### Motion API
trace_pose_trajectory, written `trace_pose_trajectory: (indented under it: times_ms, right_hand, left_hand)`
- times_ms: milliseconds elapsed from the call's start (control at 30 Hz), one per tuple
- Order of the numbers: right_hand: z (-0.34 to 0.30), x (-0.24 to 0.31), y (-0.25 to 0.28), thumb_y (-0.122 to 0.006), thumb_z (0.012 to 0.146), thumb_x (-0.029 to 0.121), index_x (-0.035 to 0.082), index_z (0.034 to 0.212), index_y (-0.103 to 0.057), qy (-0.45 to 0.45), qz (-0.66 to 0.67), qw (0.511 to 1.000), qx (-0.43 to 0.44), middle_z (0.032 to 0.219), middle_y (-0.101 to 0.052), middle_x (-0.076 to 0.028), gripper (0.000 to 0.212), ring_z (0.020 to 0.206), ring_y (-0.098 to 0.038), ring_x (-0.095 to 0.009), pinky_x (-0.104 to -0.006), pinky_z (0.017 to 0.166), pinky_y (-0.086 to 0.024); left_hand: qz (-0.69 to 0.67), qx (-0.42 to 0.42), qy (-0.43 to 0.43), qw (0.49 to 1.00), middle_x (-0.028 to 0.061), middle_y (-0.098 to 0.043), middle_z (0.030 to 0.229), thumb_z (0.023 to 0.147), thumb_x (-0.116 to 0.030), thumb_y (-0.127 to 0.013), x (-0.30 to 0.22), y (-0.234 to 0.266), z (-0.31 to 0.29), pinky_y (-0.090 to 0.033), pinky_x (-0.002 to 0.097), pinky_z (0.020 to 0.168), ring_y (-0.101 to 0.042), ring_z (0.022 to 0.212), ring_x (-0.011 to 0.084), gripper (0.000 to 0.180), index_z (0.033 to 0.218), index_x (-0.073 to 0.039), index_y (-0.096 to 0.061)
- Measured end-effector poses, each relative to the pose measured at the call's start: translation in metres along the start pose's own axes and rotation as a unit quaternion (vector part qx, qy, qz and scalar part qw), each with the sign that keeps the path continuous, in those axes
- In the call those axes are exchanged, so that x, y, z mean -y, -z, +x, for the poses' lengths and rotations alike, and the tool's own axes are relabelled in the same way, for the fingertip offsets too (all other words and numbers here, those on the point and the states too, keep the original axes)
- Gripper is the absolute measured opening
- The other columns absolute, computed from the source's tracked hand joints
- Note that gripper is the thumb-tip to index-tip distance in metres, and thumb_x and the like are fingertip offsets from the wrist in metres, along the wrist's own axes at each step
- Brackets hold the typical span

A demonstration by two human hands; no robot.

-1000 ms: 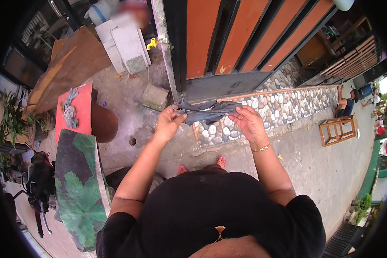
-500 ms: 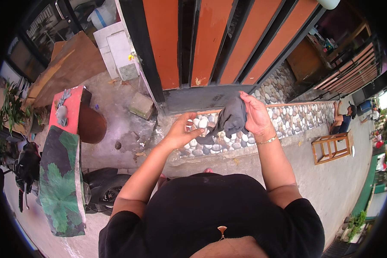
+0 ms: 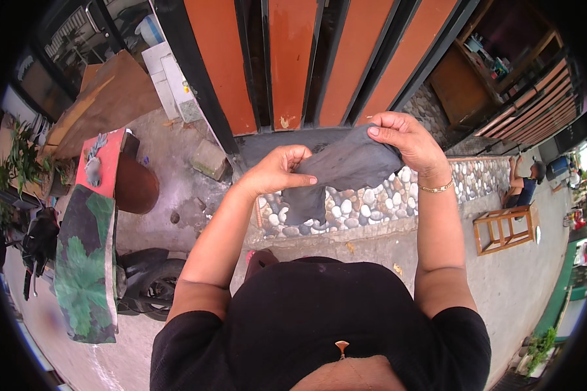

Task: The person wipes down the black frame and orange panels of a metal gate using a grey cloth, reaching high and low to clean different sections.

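Between both hands [image 3: 274,173] [image 3: 411,144], grey cloth [image 3: 349,161], long axis obliquely left-to-right.

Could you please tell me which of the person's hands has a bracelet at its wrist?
The right hand, at the right end of the dark grey cloth: a gold-coloured bracelet circles its wrist, while the left hand wears none.

Dark grey cloth [image 3: 353,159] — creased, aslant

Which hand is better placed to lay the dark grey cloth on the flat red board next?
Probably the left hand: it pinches the dark grey cloth and is nearer the flat red board.
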State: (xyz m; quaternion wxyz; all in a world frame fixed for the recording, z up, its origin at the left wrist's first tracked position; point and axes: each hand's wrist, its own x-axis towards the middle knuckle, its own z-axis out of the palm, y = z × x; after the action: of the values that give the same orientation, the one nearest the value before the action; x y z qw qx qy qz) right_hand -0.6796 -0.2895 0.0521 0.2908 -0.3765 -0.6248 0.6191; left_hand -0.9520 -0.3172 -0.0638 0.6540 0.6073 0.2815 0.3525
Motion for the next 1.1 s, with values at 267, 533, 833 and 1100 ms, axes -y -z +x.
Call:
trace_pose_trajectory:
  times_ms: [267,533,833,1100]
  right_hand:
    - [-0.021,0.025,-0.034,-0.072,0.088,0.016,-0.002,0.091,-0.071,0.097,-0.208,0.972,-0.055,0.082,-0.066,-0.002,0.019,0.076,-0.057,-0.009,-0.0244,0.069,-0.046]
    - [-0.009,-0.045,-0.050,-0.072,0.088,0.025,0.000,0.098,-0.073,0.059,-0.340,0.928,0.144,0.102,-0.070,-0.016,0.028,0.092,-0.067,-0.024,-0.0329,0.081,-0.051]
    - [0.039,-0.039,-0.051,-0.076,0.084,0.016,0.004,0.129,-0.058,0.104,-0.159,0.971,-0.148,0.122,-0.056,-0.010,0.050,0.112,-0.054,-0.017,-0.0306,0.091,-0.048]
    - [0.076,-0.054,-0.050,-0.074,0.082,0.001,-0.002,0.098,-0.073,0.144,-0.018,0.978,-0.149,0.108,-0.060,-0.005,0.016,0.099,-0.055,-0.012,-0.0260,0.086,-0.046]
  left_hand:
    - [0.435,-0.257,0.160,0.848,0.0074,-0.069,0.086,0.087,-0.021,-0.067,-0.002,0.017,-0.004,-0.052,0.0361,0.068,-0.068,0.079,0.0197,0.021,0.089,-0.002,-0.062]
    - [-0.280,-0.063,-0.047,0.957,0.0169,-0.044,0.145,0.091,-0.059,-0.055,-0.006,0.017,0.010,-0.038,0.0479,0.109,-0.047,0.132,0.0309,0.079,0.146,-0.006,-0.036]
    - [-0.267,0.110,-0.058,0.956,0.0154,-0.046,0.143,0.089,-0.050,-0.060,-0.013,0.052,0.026,-0.037,0.0395,0.109,-0.048,0.129,0.0246,0.079,0.145,0.000,-0.036]
    - [-0.200,0.066,0.043,0.977,0.0092,-0.063,0.123,0.088,-0.034,-0.068,-0.042,0.086,0.040,-0.047,0.0363,0.097,-0.059,0.114,0.0207,0.050,0.125,-0.001,-0.059]
